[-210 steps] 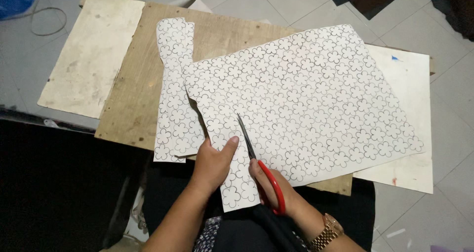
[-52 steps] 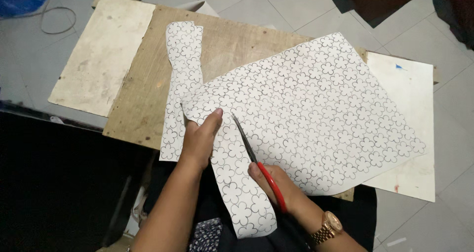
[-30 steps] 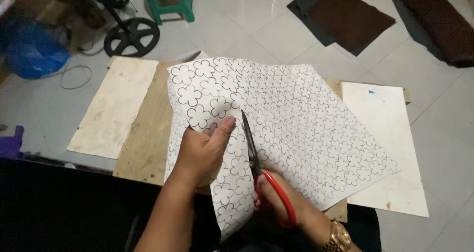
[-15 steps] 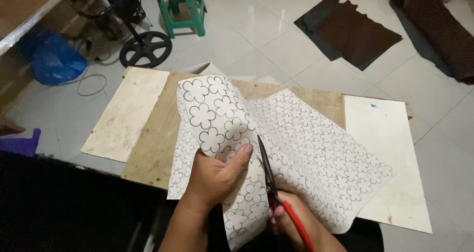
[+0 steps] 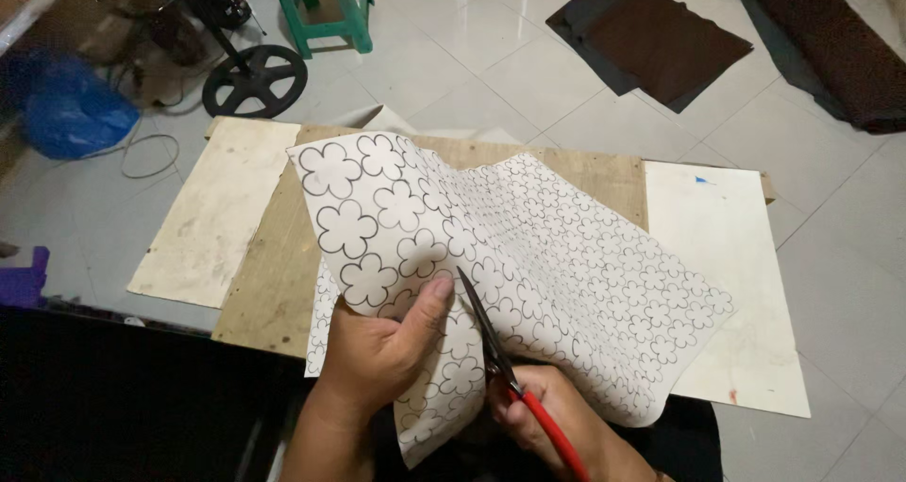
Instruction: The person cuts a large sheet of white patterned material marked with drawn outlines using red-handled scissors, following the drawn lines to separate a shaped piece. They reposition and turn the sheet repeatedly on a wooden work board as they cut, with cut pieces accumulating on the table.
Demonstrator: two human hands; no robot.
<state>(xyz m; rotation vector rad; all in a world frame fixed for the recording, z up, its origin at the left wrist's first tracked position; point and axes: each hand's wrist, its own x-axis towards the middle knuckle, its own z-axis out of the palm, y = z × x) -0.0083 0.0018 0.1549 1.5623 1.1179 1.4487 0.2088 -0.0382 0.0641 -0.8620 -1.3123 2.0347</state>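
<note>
The left hand (image 5: 377, 359) is gripping the cut strip of the flower-printed sheet (image 5: 566, 255), thumb pressing on top and lifting it. The right hand (image 5: 557, 425) is closing its grip around the red handles of the scissors (image 5: 491, 340), whose blades are nearly closed in the cut and pointing away from the person, slightly left. The sheet is lying over the wooden boards (image 5: 264, 284) on the floor, its long axis running left to right. Bare tiled floor (image 5: 849, 255) is lying beyond the right edge.

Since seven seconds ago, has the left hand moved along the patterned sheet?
Yes. The left hand has lifted the cut strip of the patterned sheet off the brown board.
</note>
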